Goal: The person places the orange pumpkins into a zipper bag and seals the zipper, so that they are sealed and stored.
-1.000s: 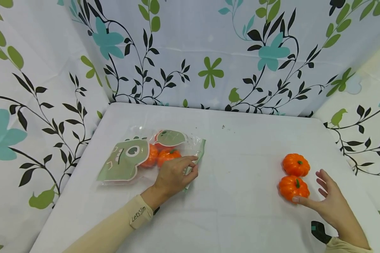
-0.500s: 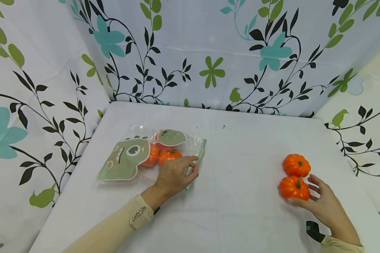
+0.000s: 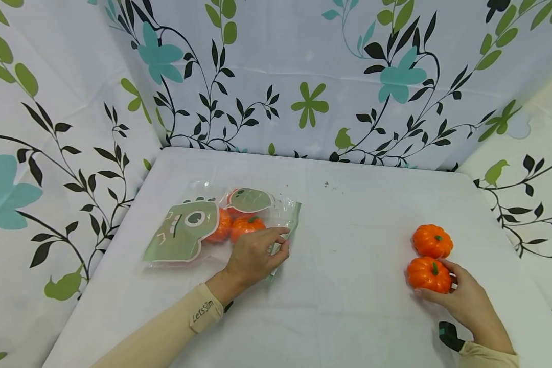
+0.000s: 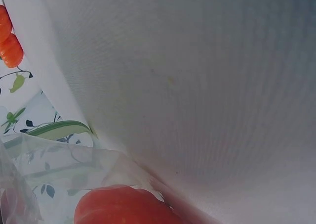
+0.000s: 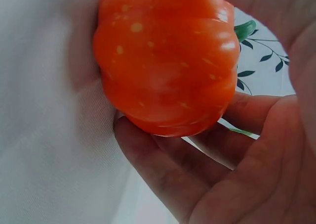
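On the left of the table lies a clear zip bag with a green dinosaur print and orange pumpkins inside. My left hand pinches the bag's green-edged open end. In the left wrist view, one pumpkin shows through the clear plastic. At the right, my right hand curls its thumb and fingers round the nearer small orange toy pumpkin, which rests on the table. The right wrist view shows the fingers touching this pumpkin from below and the side. A second loose pumpkin sits just behind it.
A white cloth covers the table. Patterned curtains with leaves and flowers hang behind it and at both sides. A few small dark specks mark the cloth near the back edge.
My right hand has moved left and closed its fingers around the nearer pumpkin. My left hand has stayed at the bag's edge.
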### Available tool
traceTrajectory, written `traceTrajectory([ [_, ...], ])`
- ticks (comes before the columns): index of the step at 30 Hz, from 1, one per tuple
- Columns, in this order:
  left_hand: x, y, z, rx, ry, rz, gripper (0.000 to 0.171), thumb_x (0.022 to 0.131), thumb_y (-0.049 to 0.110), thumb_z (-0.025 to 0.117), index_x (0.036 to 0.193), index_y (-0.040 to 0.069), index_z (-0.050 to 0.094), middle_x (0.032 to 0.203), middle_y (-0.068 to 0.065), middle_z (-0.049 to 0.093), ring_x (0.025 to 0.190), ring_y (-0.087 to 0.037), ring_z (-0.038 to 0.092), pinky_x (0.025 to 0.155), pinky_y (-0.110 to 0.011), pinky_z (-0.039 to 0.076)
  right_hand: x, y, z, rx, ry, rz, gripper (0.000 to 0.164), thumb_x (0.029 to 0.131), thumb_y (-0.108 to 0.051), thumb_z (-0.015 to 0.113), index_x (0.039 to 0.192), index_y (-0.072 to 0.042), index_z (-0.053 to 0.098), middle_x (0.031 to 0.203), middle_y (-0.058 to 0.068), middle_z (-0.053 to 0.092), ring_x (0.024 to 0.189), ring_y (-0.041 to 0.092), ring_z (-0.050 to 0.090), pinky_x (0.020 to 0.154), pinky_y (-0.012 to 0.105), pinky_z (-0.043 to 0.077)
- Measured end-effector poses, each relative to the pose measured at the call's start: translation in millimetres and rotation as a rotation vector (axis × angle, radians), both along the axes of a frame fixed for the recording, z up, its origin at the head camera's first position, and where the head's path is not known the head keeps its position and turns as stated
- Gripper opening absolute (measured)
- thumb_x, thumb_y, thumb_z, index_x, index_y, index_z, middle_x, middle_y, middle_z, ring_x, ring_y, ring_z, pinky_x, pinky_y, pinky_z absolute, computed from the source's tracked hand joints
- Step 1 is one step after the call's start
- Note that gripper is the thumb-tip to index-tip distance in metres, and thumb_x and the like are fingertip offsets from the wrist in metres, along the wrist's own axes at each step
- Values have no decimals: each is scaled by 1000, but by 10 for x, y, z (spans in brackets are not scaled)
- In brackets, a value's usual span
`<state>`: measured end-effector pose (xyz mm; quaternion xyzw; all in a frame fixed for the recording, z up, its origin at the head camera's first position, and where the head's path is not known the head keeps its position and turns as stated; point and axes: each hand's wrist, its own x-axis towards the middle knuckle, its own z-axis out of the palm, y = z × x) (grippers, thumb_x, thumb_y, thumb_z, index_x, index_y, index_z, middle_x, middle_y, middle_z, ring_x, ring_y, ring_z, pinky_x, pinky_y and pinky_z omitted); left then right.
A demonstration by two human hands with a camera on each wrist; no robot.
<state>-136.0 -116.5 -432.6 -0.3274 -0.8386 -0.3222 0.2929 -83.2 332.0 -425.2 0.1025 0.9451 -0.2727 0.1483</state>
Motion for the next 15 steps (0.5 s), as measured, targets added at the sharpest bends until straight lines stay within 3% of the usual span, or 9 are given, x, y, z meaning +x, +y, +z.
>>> traceTrajectory([
  [7, -3, 8, 1, 7, -4, -3, 7, 81, 9, 76, 85, 5, 72, 96, -5, 77, 76, -15, 73, 63, -19, 56, 20, -55, 10, -42, -1, 6, 112, 81, -52, 80, 152, 12, 22, 143, 40, 36, 119, 54, 46, 93, 65, 47],
  [15, 0, 15, -1, 6, -7, 1, 8, 81, 10, 75, 86, 4, 73, 95, -5, 77, 75, -15, 73, 63, -18, 55, 43, -250, -10, -158, 106, 94, 96, 80, -39, 85, 150, 4, 35, 144, 35, 42, 118, 53, 54, 91, 59, 52],
])
